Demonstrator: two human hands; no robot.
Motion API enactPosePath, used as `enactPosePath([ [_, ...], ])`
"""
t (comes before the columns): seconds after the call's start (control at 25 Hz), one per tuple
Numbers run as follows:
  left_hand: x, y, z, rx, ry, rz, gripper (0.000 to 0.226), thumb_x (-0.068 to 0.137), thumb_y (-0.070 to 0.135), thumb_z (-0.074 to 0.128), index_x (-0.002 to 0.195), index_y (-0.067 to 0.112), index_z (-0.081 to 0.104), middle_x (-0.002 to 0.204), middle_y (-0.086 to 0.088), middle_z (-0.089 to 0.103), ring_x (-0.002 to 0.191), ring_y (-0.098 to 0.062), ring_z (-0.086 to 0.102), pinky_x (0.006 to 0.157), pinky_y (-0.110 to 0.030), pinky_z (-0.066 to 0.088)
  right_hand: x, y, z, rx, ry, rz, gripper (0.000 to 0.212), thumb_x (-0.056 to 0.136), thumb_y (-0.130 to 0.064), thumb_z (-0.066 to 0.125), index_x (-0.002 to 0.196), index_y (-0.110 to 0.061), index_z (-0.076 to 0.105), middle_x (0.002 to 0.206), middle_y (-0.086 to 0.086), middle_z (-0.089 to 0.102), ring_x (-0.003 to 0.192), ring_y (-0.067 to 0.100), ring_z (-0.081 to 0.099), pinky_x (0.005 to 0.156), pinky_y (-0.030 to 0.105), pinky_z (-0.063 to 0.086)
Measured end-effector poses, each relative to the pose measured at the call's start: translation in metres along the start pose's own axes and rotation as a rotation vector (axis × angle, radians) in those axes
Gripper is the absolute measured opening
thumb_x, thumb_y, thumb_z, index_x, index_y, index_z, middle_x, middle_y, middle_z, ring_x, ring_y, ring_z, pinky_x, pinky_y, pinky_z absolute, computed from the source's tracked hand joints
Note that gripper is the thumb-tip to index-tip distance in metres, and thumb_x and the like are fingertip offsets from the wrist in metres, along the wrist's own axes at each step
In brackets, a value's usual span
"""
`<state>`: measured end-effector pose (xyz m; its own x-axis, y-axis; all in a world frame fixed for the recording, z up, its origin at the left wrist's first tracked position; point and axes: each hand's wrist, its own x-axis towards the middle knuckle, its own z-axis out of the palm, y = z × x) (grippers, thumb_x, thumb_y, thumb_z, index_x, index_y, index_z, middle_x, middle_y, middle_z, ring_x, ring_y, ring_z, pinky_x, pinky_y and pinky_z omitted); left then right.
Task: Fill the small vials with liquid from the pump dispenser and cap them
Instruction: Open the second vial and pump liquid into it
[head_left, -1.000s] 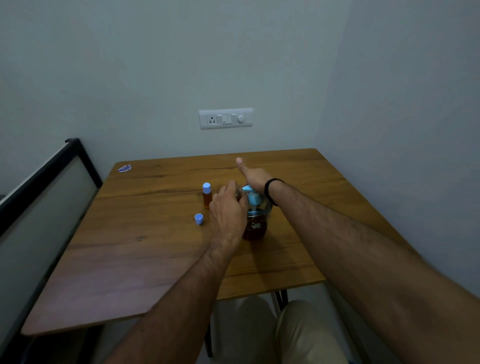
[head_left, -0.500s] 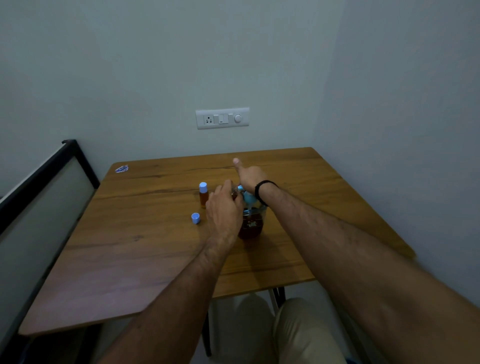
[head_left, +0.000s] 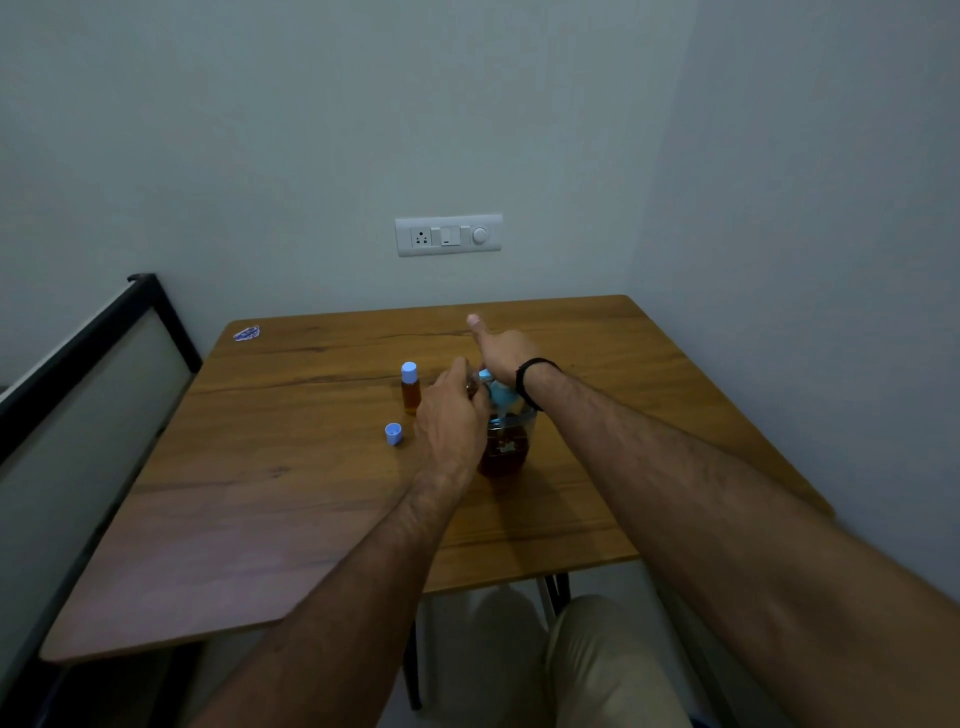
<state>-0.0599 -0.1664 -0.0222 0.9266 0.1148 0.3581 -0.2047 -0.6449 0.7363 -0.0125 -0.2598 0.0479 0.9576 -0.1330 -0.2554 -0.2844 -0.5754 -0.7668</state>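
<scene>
A glass pump dispenser with dark amber liquid and a light-blue pump head stands mid-table. My right hand lies flat on the pump head, thumb stretched forward. My left hand holds a small vial up at the spout; only a bit of its glass shows between my fingers. A filled amber vial with a blue cap stands upright just left of my left hand. A loose blue cap lies on the table in front of that vial.
The wooden table sits in a wall corner, with a switch plate on the wall behind. A small blue wrapper lies at the far left corner. A black-framed panel stands along the table's left side.
Both hands stay at the dispenser. The view has shifted slightly; the right hand appears a little lower on the pump head.
</scene>
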Motion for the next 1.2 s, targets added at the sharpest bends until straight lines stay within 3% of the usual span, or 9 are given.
enactPosePath([
  [0.12,-0.002,0.002,-0.002,-0.003,0.009,0.009,0.027,0.101,0.021,0.054,0.080,0.027,0.039,0.080,0.001,0.057,0.072,-0.014,0.057,0.056,-0.029,0.045,-0.010,-0.006,-0.011,0.017,-0.132,0.047,0.101,0.085,-0.090,0.021,0.133,-0.011,0.062,0.121,0.011,0.058,0.108,0.029,0.056,0.082,0.043,0.039],
  [0.24,0.000,0.000,0.000,-0.008,-0.003,0.010,0.022,0.101,0.022,0.056,0.084,0.026,0.043,0.083,0.001,0.059,0.075,-0.015,0.061,0.061,-0.032,0.054,-0.003,-0.002,-0.005,0.031,-0.080,0.014,0.088,0.095,-0.079,0.024,0.126,-0.007,0.065,0.112,0.008,0.062,0.101,0.029,0.059,0.075,0.039,0.041],
  [0.36,-0.001,0.000,0.000,0.009,0.009,0.010,0.021,0.100,0.021,0.057,0.085,0.025,0.043,0.082,0.002,0.059,0.077,-0.016,0.062,0.065,-0.035,0.057,0.001,-0.002,-0.001,-0.051,-0.015,-0.005,0.081,0.100,-0.072,0.028,0.131,-0.006,0.063,0.131,0.012,0.064,0.106,0.027,0.060,0.087,0.040,0.046],
  [0.52,-0.003,0.001,-0.001,0.010,0.013,0.028,0.023,0.100,0.023,0.055,0.081,0.025,0.041,0.079,0.001,0.056,0.074,-0.019,0.060,0.061,-0.038,0.055,-0.011,-0.013,-0.016,-0.002,-0.165,0.078,0.101,0.087,-0.088,0.025,0.151,-0.013,0.046,0.148,0.011,0.050,0.130,0.035,0.050,0.100,0.052,0.041],
  [0.72,0.000,0.000,0.001,0.022,0.006,0.007,0.020,0.101,0.024,0.056,0.085,0.024,0.045,0.084,0.002,0.059,0.077,-0.016,0.062,0.067,-0.040,0.059,-0.004,-0.004,0.000,-0.020,0.005,0.002,0.089,0.096,-0.078,0.025,0.127,-0.006,0.065,0.127,0.013,0.065,0.100,0.025,0.059,0.081,0.041,0.042],
  [0.8,0.000,0.000,0.001,0.026,0.013,0.004,0.022,0.101,0.024,0.055,0.083,0.025,0.043,0.081,0.001,0.058,0.075,-0.016,0.061,0.064,-0.040,0.058,-0.005,-0.004,-0.002,-0.035,0.011,-0.010,0.091,0.095,-0.079,0.023,0.127,-0.005,0.066,0.128,0.015,0.065,0.102,0.026,0.060,0.086,0.041,0.044],
  [0.96,-0.003,0.004,-0.002,0.040,0.034,0.006,0.023,0.100,0.024,0.055,0.082,0.025,0.042,0.078,0.003,0.056,0.073,-0.017,0.059,0.060,-0.039,0.054,-0.015,-0.014,-0.011,-0.024,-0.135,0.062,0.105,0.085,-0.089,0.023,0.145,-0.008,0.053,0.147,0.015,0.051,0.129,0.034,0.051,0.102,0.053,0.040],
  [1.12,-0.002,0.001,0.000,0.036,0.011,-0.003,0.020,0.101,0.024,0.056,0.085,0.026,0.043,0.082,0.004,0.058,0.077,-0.015,0.061,0.062,-0.034,0.056,-0.012,-0.008,-0.001,-0.068,-0.005,-0.006,0.092,0.094,-0.081,0.023,0.129,-0.007,0.064,0.131,0.015,0.063,0.099,0.025,0.056,0.083,0.041,0.042],
  [1.2,-0.002,0.001,-0.001,0.039,0.012,-0.006,0.019,0.101,0.025,0.056,0.086,0.026,0.044,0.082,0.004,0.059,0.077,-0.015,0.062,0.062,-0.034,0.055,-0.013,-0.009,-0.001,-0.086,0.015,-0.022,0.089,0.095,-0.079,0.022,0.123,-0.007,0.066,0.129,0.015,0.065,0.097,0.025,0.058,0.083,0.040,0.042],
])
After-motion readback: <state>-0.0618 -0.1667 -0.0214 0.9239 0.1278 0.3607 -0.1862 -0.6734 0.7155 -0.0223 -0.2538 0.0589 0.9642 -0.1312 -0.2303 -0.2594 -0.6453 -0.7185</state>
